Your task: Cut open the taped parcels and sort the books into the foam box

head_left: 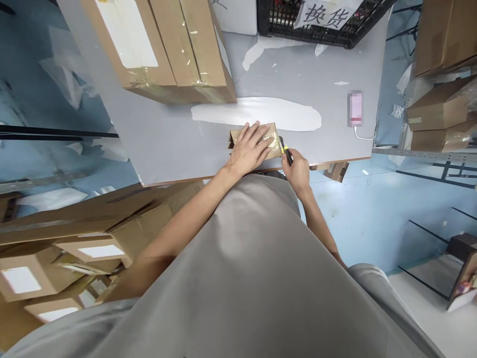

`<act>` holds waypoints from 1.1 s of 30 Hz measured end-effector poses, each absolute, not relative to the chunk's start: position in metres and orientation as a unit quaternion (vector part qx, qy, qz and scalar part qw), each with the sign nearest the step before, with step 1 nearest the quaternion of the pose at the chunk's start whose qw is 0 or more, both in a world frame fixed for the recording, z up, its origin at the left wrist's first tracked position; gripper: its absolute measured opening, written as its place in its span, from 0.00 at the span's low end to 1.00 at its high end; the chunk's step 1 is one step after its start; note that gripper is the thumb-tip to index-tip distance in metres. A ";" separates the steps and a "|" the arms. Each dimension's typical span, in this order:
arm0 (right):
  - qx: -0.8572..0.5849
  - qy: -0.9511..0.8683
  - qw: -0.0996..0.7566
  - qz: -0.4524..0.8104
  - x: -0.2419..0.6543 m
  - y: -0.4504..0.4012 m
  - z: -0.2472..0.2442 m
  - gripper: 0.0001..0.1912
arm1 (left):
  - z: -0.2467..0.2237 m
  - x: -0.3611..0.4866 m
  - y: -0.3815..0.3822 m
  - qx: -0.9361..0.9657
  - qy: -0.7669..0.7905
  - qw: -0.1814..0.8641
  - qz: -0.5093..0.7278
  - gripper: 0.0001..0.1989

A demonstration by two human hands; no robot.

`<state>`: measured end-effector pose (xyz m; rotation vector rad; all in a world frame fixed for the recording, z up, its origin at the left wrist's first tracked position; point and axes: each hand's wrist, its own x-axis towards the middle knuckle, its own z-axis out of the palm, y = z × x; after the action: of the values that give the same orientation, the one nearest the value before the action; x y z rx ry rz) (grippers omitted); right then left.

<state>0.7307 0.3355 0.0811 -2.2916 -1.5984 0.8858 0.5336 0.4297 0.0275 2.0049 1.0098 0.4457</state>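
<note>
A small brown cardboard box (274,133) with shiny clear tape lies near the front edge of the grey table (167,144). My left hand (250,146) rests flat on top of it, fingers spread. Its left end shows a dark gap. My right hand (297,169) grips a black and yellow utility knife (286,153), its tip beside the box's right end. Whether the blade touches the cardboard I cannot tell. Just behind the box lies a long white paper-like patch (257,112).
Large taped cartons (186,59) stand at the back left. A black plastic crate (320,37) with a handwritten sign sits at the back right. A pink phone (356,108) with a white cable lies on the right. Open cartons (89,248) fill the floor at lower left.
</note>
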 end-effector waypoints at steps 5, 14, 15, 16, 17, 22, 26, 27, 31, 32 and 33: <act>-0.766 -0.560 0.112 0.296 0.726 0.334 0.077 0.16 | 0.020 0.521 0.425 0.848 0.361 0.361 0.142 0.28; -0.805 -0.533 -0.044 0.258 0.692 0.345 0.116 0.18 | 0.007 0.520 0.415 0.870 0.332 0.332 0.153 0.39; -0.810 -0.526 -0.065 0.251 0.686 0.346 0.122 0.19 | 0.006 0.520 0.415 0.869 0.329 0.333 0.156 0.39; -0.814 -0.520 -0.085 0.244 0.680 0.347 0.127 0.19 | 0.006 0.520 0.415 0.870 0.326 0.335 0.159 0.38; -0.818 -0.514 -0.103 0.238 0.674 0.349 0.131 0.20 | 0.006 0.520 0.414 0.870 0.322 0.337 0.161 0.38; -0.837 -0.478 -0.159 0.213 0.649 0.357 0.143 0.19 | 0.005 0.521 0.413 0.867 0.312 0.349 0.171 0.36; -0.851 -0.450 -0.178 0.203 0.638 0.363 0.144 0.20 | 0.007 0.524 0.410 0.862 0.315 0.357 0.173 0.34; -0.853 -0.447 -0.180 0.201 0.637 0.364 0.145 0.20 | 0.007 0.525 0.410 0.862 0.315 0.359 0.173 0.34; -0.856 -0.440 -0.189 0.195 0.634 0.364 0.149 0.21 | 0.011 0.527 0.407 0.863 0.311 0.358 0.176 0.33; -0.856 -0.439 -0.193 0.196 0.634 0.363 0.149 0.21 | 0.012 0.527 0.406 0.864 0.309 0.358 0.175 0.32; -0.856 -0.436 -0.197 0.196 0.634 0.363 0.150 0.21 | 0.012 0.527 0.405 0.865 0.307 0.358 0.172 0.32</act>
<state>0.6336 0.3627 0.1497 -3.0893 -1.5750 0.7075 0.5273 0.4055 0.0125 2.2306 0.7928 0.4446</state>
